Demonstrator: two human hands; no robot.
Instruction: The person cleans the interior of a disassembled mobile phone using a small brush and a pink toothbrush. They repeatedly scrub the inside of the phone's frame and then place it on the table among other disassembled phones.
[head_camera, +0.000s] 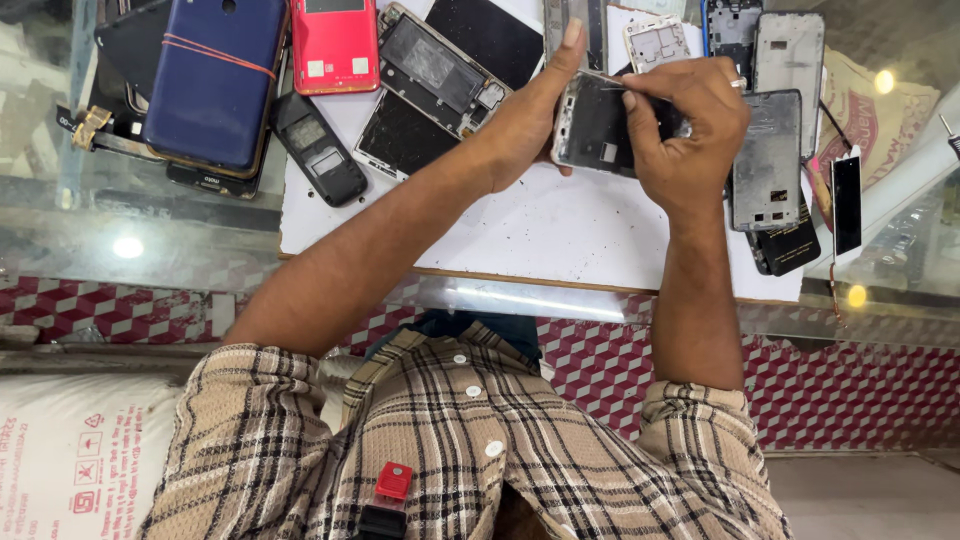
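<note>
An opened phone frame (596, 130) with a dark inside is held above the white board (560, 230). My left hand (525, 115) grips its left edge, index finger stretched up along the side. My right hand (690, 125) is closed around a thin metal tool (603, 78), whose tip rests on the top of the frame. A ring shows on a right-hand finger.
Around the board lie a blue phone with a rubber band (215, 80), a red phone back (335, 45), a small black keypad phone (320, 148), an open phone chassis (440, 70), and grey metal frames (768, 160). A narrow black strip (846, 205) lies at right on the glass counter (130, 240).
</note>
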